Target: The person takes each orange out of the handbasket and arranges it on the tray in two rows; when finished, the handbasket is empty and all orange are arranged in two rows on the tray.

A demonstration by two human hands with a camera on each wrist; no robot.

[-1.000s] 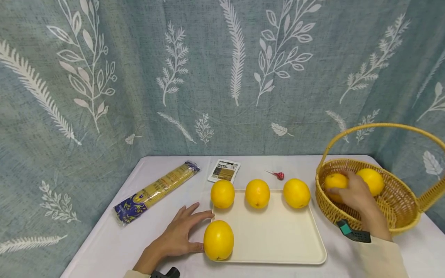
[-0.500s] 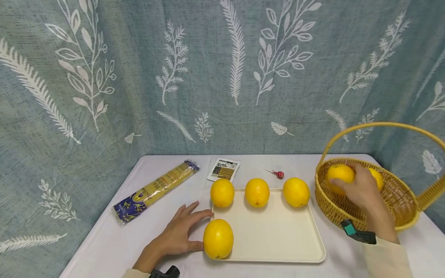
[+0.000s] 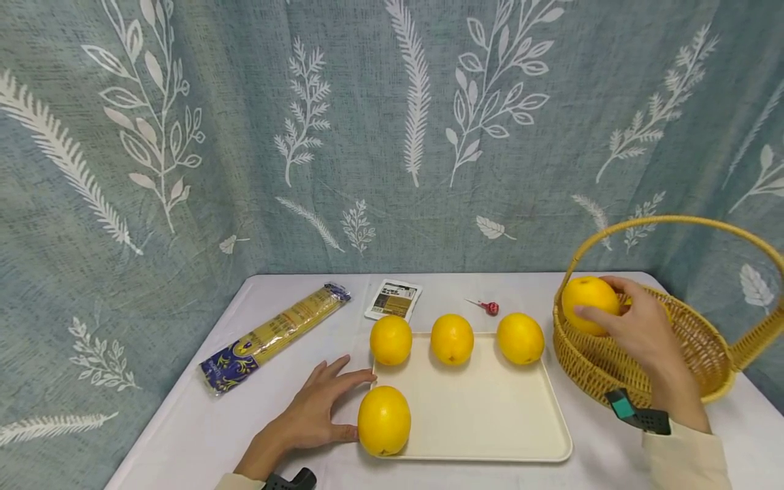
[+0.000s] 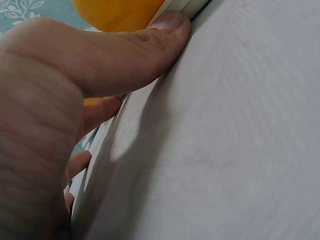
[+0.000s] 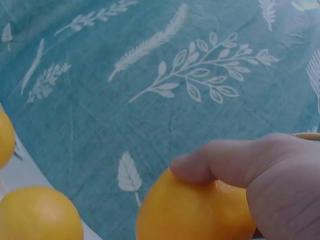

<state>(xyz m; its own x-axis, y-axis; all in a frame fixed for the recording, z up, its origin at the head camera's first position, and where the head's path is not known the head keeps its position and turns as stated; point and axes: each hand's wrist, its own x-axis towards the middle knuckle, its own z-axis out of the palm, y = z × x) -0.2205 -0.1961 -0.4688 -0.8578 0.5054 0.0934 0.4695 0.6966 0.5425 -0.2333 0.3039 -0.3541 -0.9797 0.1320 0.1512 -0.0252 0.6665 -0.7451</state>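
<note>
My right hand (image 3: 643,330) grips an orange (image 3: 590,304) at the left rim of the wicker basket (image 3: 576,364). In the right wrist view the thumb presses on that orange (image 5: 185,210). Another orange (image 3: 664,309) shows in the basket, mostly hidden behind the hand. My left hand (image 3: 309,412) lies at the left side of the cream tray (image 3: 478,415), fingers spread, thumb and a fingertip at its edge. Close to that thumb an orange (image 3: 384,420) sits in the tray's near left corner. Along the tray's far side stand three more: a left orange (image 3: 390,339), a middle orange (image 3: 452,339) and a right orange (image 3: 520,338).
A pack of noodles (image 3: 275,337) lies slanted on the white table (image 3: 184,442) at left. Behind the tray are a flat sachet (image 3: 394,299) and a red lollipop (image 3: 490,307). The basket's tall handle (image 3: 674,220) arches over it. A patterned curtain (image 3: 380,136) hangs behind.
My right hand has lifted the orange from inside the basket up to its left rim. My left hand, the tray and its oranges have stayed where they were.
</note>
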